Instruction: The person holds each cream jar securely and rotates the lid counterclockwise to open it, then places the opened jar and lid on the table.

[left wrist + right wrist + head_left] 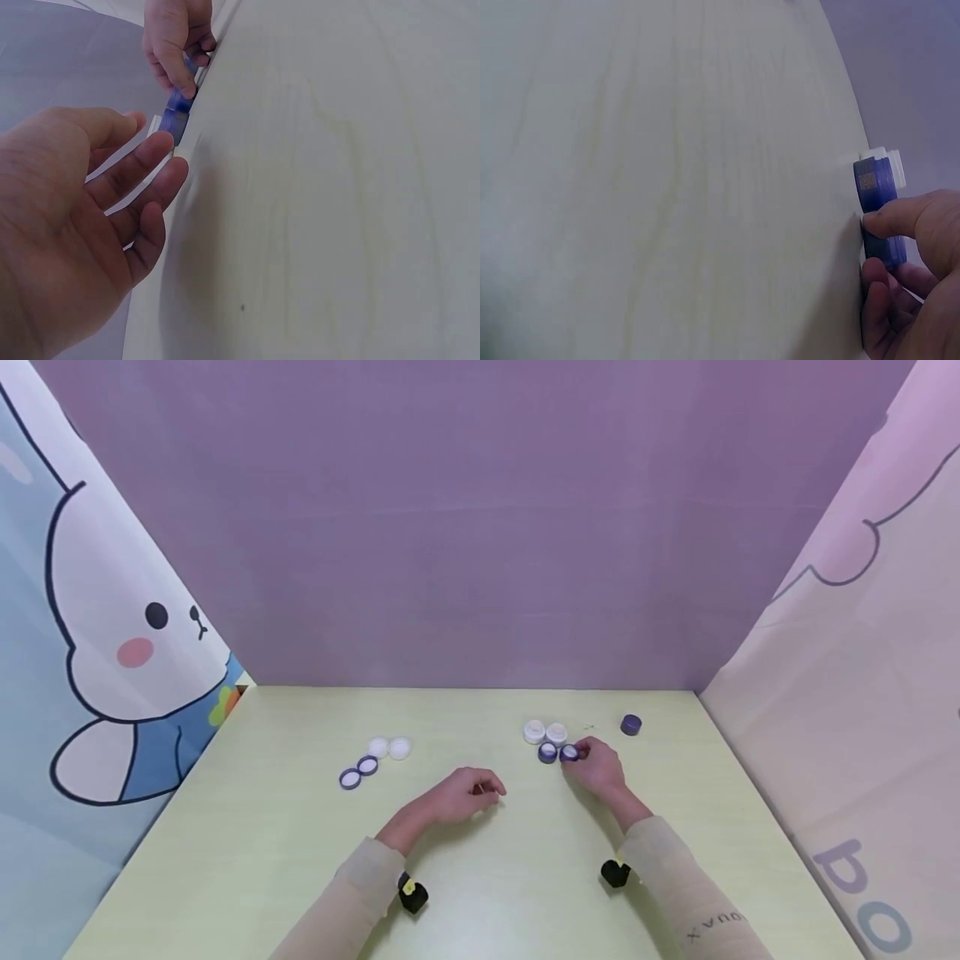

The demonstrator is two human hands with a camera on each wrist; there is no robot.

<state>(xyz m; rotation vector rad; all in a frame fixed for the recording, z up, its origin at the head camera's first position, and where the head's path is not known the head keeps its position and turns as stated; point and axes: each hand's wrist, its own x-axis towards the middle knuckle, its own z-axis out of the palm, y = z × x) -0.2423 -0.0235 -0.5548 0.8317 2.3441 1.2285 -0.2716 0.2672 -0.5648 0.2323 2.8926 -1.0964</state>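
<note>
My right hand [597, 766] pinches a small round purple jar [569, 752] between thumb and fingers at table height. Touching that jar's left side is a second purple jar [547, 752]; the right wrist view shows a square printed patch on its wall [867, 181]. Right behind them stand two white jars, a left one [534, 732] and a right one [557, 734]. My left hand [467, 795] hovers over the middle of the table, fingers loosely bent. Nothing shows between its fingers [154, 150] in the left wrist view.
Two white discs [400, 748] and two purple-rimmed discs [350, 778] lie on the left of the table [525, 877]. A dark purple round piece [631, 725] stands at the back right. A purple backdrop [480, 527] rises behind the table, with printed cloths on both sides.
</note>
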